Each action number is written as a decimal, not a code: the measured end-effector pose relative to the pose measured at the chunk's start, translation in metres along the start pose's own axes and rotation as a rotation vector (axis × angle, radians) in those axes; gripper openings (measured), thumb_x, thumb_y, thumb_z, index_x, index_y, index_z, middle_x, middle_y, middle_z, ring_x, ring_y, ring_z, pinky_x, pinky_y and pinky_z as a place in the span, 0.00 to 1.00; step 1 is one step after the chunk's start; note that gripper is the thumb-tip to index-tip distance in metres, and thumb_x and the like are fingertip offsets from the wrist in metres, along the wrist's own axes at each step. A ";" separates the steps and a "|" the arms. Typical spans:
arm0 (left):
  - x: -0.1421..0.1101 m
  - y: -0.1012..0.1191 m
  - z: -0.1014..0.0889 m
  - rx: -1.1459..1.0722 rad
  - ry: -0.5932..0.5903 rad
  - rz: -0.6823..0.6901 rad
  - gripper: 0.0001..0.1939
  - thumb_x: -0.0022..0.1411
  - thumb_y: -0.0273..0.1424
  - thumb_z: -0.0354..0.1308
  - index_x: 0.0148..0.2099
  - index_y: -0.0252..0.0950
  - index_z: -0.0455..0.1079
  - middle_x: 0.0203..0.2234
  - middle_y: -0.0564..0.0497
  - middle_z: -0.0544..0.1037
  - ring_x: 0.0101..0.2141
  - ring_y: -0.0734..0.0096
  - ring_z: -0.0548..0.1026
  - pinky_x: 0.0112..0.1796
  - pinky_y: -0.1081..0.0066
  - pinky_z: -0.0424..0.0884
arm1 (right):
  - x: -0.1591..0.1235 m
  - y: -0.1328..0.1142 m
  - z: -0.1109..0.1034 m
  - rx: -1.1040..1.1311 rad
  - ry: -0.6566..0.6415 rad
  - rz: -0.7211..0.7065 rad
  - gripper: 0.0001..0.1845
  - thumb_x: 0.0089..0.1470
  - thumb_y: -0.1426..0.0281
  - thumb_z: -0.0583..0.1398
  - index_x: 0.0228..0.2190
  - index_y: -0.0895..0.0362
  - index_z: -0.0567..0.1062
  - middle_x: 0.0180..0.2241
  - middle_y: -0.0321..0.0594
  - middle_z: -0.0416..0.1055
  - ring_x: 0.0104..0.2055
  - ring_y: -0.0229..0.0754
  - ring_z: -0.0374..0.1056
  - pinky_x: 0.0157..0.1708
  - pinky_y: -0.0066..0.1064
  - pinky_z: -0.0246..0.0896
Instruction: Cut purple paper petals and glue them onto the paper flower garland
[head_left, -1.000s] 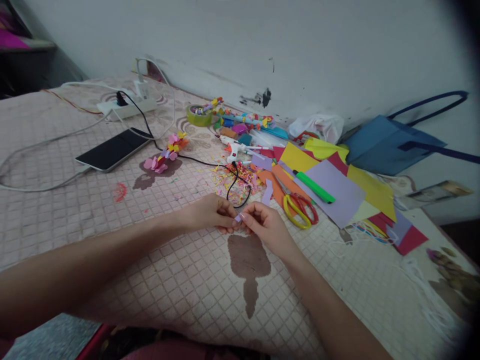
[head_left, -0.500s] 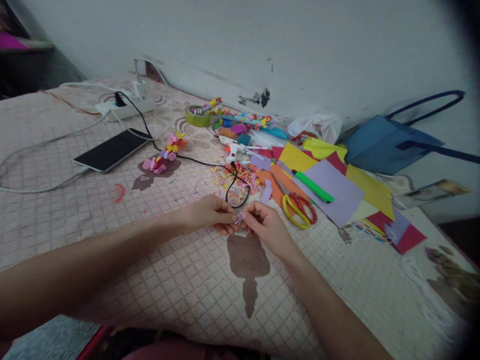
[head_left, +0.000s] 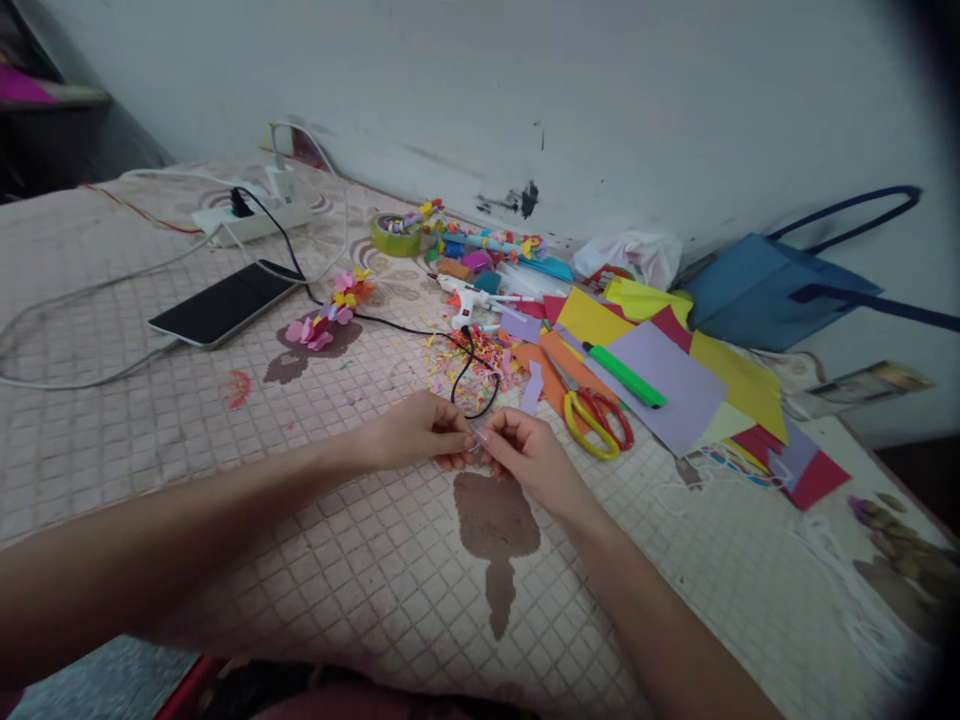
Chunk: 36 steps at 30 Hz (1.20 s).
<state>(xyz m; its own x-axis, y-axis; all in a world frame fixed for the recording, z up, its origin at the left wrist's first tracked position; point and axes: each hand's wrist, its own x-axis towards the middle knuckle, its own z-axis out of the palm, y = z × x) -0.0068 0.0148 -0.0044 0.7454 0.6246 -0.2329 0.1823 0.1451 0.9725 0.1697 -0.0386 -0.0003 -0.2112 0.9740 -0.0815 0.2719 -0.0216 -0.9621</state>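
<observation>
My left hand (head_left: pixel 424 432) and my right hand (head_left: pixel 521 447) meet fingertip to fingertip above the table cover. Both are closed in a pinch on a small piece of lilac paper (head_left: pixel 475 438), mostly hidden by the fingers. Just beyond them lies the looped black cord of a white glue gun (head_left: pixel 466 300). Shredded coloured paper bits (head_left: pixel 480 360) are heaped by the cord. A lilac paper strip (head_left: pixel 532 388) rests right of the loop. Scissors (head_left: pixel 600 422) with yellow and red handles lie to the right of my right hand.
Coloured paper sheets (head_left: pixel 660 370) spread on the right, a green marker (head_left: pixel 626 375) on top. A blue bag (head_left: pixel 780 290) leans by the wall. At left are a phone (head_left: pixel 229 300), a power strip (head_left: pixel 255 220) and paper flowers (head_left: pixel 330 310). A tape roll (head_left: pixel 396 236) sits behind.
My fingers have shifted slightly around the small lilac piece, which shows less now. Both hands stay in the same place, and the things on the table have not moved.
</observation>
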 end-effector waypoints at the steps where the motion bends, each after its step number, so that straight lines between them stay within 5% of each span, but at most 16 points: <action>1: 0.000 0.001 0.001 0.021 0.021 0.022 0.09 0.54 0.33 0.58 0.29 0.31 0.70 0.21 0.53 0.74 0.23 0.77 0.72 0.27 0.76 0.69 | 0.000 0.001 0.001 -0.015 0.010 -0.024 0.13 0.53 0.60 0.57 0.26 0.56 0.67 0.21 0.31 0.63 0.20 0.32 0.57 0.19 0.24 0.54; 15: -0.006 0.009 0.005 0.232 0.178 0.243 0.09 0.53 0.33 0.59 0.27 0.31 0.68 0.18 0.56 0.70 0.21 0.81 0.65 0.22 0.79 0.59 | -0.004 0.000 0.014 -0.019 0.170 -0.172 0.10 0.57 0.64 0.55 0.26 0.56 0.67 0.24 0.34 0.64 0.24 0.34 0.59 0.24 0.26 0.56; 21: -0.002 0.007 0.002 -0.009 0.078 0.127 0.10 0.55 0.35 0.57 0.30 0.30 0.68 0.21 0.53 0.72 0.22 0.79 0.69 0.26 0.76 0.67 | -0.003 0.000 0.015 0.043 0.211 -0.152 0.13 0.59 0.62 0.52 0.26 0.54 0.65 0.23 0.33 0.63 0.23 0.35 0.59 0.23 0.27 0.57; 29: 0.000 0.002 -0.001 0.059 0.093 0.140 0.10 0.54 0.34 0.57 0.28 0.31 0.68 0.20 0.54 0.71 0.22 0.79 0.69 0.24 0.77 0.65 | -0.002 0.007 0.014 -0.036 0.144 -0.140 0.13 0.57 0.60 0.53 0.26 0.55 0.65 0.21 0.32 0.62 0.21 0.34 0.59 0.21 0.25 0.57; 33: -0.002 0.004 -0.001 0.108 0.100 0.104 0.10 0.53 0.35 0.58 0.27 0.32 0.69 0.19 0.54 0.71 0.21 0.78 0.68 0.24 0.77 0.65 | 0.003 0.005 0.000 -0.247 0.132 -0.166 0.15 0.60 0.61 0.49 0.27 0.55 0.66 0.21 0.33 0.65 0.20 0.34 0.61 0.21 0.25 0.57; 36: -0.004 0.005 -0.002 0.178 0.072 0.075 0.11 0.53 0.36 0.58 0.26 0.32 0.69 0.19 0.54 0.72 0.20 0.78 0.68 0.23 0.78 0.64 | 0.010 0.006 -0.037 -0.681 0.394 -0.188 0.14 0.59 0.61 0.49 0.27 0.55 0.68 0.22 0.34 0.68 0.22 0.36 0.63 0.24 0.26 0.57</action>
<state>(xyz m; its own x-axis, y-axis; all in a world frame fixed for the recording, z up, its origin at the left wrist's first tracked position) -0.0102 0.0144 0.0016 0.7143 0.6829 -0.1530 0.2438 -0.0379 0.9691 0.2043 -0.0210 0.0030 0.0019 0.9584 0.2854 0.8041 0.1682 -0.5702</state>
